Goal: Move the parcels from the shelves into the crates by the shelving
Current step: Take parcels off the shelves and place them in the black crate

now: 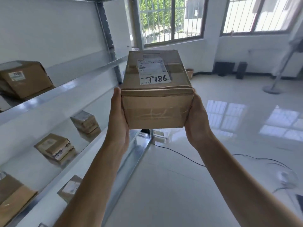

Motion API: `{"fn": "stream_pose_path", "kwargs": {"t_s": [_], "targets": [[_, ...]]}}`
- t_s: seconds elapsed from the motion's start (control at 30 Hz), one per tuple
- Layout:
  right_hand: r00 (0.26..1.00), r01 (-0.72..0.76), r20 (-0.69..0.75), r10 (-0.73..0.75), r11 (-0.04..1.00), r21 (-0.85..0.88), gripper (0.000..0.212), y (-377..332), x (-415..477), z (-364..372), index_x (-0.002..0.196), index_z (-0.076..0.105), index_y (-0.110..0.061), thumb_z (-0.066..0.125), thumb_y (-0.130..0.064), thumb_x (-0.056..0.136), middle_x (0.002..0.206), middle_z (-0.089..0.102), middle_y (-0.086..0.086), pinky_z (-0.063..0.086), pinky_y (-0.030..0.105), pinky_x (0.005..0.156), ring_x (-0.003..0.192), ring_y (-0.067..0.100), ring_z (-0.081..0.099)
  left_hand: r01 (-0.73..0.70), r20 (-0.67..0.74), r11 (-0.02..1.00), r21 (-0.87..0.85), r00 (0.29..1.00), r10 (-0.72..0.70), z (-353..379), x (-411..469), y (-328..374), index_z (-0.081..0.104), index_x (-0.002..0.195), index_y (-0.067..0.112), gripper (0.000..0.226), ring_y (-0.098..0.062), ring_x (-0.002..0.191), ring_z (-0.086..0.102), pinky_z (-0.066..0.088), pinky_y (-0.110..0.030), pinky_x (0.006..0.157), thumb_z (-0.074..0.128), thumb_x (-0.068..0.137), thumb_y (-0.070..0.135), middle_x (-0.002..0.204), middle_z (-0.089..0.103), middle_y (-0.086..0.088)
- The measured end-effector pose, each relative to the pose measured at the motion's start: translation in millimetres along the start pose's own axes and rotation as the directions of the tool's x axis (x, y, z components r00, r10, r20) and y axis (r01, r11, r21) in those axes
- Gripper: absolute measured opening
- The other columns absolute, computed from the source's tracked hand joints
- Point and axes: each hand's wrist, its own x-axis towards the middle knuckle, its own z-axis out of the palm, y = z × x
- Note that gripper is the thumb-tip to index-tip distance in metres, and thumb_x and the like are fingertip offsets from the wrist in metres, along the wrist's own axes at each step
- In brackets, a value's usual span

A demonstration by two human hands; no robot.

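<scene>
I hold a brown cardboard parcel (pixel 155 95) in front of me at chest height, clear of the shelves. A white label with "7786" handwritten on it is on its top face. My left hand (pixel 118 122) presses its left side and my right hand (pixel 196 122) presses its right side, fingers under the box. More brown parcels lie on the white metal shelving (pixel 54 95) to my left: one on the upper shelf (pixel 26 79), two on the middle shelf (pixel 85 122) (pixel 55 147), and others lower down (pixel 70 188). No crate is in view.
A shiny white floor (pixel 213 177) spreads to the right, with a black cable (pixel 180 156) running across it. A fan stand (pixel 271 90) stands at the far right. Dark speakers (pixel 229 68) and a small bin (pixel 189 72) sit by the far wall under barred windows.
</scene>
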Motion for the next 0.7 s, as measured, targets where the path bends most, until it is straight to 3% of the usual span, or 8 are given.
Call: {"fn": "stream_pose_path", "kwargs": {"t_s": [0.13, 0.27, 0.4, 0.5, 0.6, 0.7], "targets": [[0.996, -0.032, -0.083, 0.028, 0.999, -0.044, 0.05, 16, 23, -12, 0.138, 0.059, -0.014, 0.023, -0.035, 0.11, 0.123, 0.072, 0.004, 0.058, 0.033, 0.082, 0.107, 0.015, 0.07, 0.096, 0.084, 0.995, -0.01, 0.992, -0.095, 3, 37, -24, 0.065, 0.13, 0.031, 0.056, -0.017, 0.114, 0.071, 0.054, -0.046, 0.1, 0.019, 0.109, 0.055, 0.123, 0.075, 0.002], [0.978, -0.11, -0.182, 0.101, 0.993, -0.039, 0.049, 35, 41, -21, 0.132, 0.065, -0.017, 0.028, -0.039, 0.107, 0.122, 0.073, 0.006, 0.054, 0.043, 0.093, 0.105, 0.019, 0.07, 0.188, 0.13, 0.981, -0.04, 0.975, -0.181, 2, 68, -53, 0.068, 0.13, 0.027, 0.059, -0.022, 0.112, 0.072, 0.054, -0.049, 0.101, 0.024, 0.108, 0.058, 0.122, 0.075, -0.003], [0.958, -0.172, -0.237, 0.16, 0.984, -0.033, 0.047, 56, 53, -32, 0.13, 0.064, -0.017, 0.027, -0.037, 0.108, 0.122, 0.072, 0.01, 0.055, 0.038, 0.084, 0.1, 0.018, 0.07, 0.275, 0.17, 0.959, -0.062, 0.95, -0.261, 2, 90, -84, 0.07, 0.127, 0.029, 0.058, -0.021, 0.111, 0.072, 0.061, -0.041, 0.087, 0.024, 0.107, 0.058, 0.121, 0.075, -0.002], [0.946, -0.208, -0.259, 0.194, 0.978, -0.026, 0.046, 69, 63, -45, 0.131, 0.063, -0.021, 0.026, -0.037, 0.108, 0.122, 0.072, 0.009, 0.058, 0.036, 0.079, 0.098, 0.018, 0.071, 0.329, 0.197, 0.94, -0.093, 0.931, -0.306, 7, 103, -105, 0.062, 0.14, 0.02, 0.062, -0.026, 0.119, 0.068, 0.059, -0.044, 0.095, 0.024, 0.108, 0.057, 0.13, 0.071, -0.007], [0.933, -0.236, -0.283, 0.222, 0.972, -0.014, 0.046, 78, 75, -61, 0.131, 0.062, -0.02, 0.025, -0.036, 0.109, 0.111, 0.073, 0.003, 0.059, 0.033, 0.073, 0.094, 0.017, 0.07, 0.368, 0.172, 0.925, -0.093, 0.921, -0.349, 19, 118, -128, 0.063, 0.137, 0.025, 0.06, -0.026, 0.119, 0.068, 0.057, -0.047, 0.097, 0.026, 0.107, 0.059, 0.128, 0.072, -0.005], [0.924, -0.255, -0.297, 0.243, 0.967, -0.005, 0.046, 86, 93, -80, 0.129, 0.064, -0.022, 0.025, -0.036, 0.108, 0.114, 0.073, 0.005, 0.058, 0.044, 0.084, 0.098, 0.023, 0.07, 0.407, 0.174, 0.911, -0.071, 0.904, -0.39, 34, 133, -148, 0.065, 0.133, 0.029, 0.059, -0.027, 0.117, 0.069, 0.055, -0.05, 0.098, 0.024, 0.106, 0.062, 0.126, 0.073, -0.005]]}}
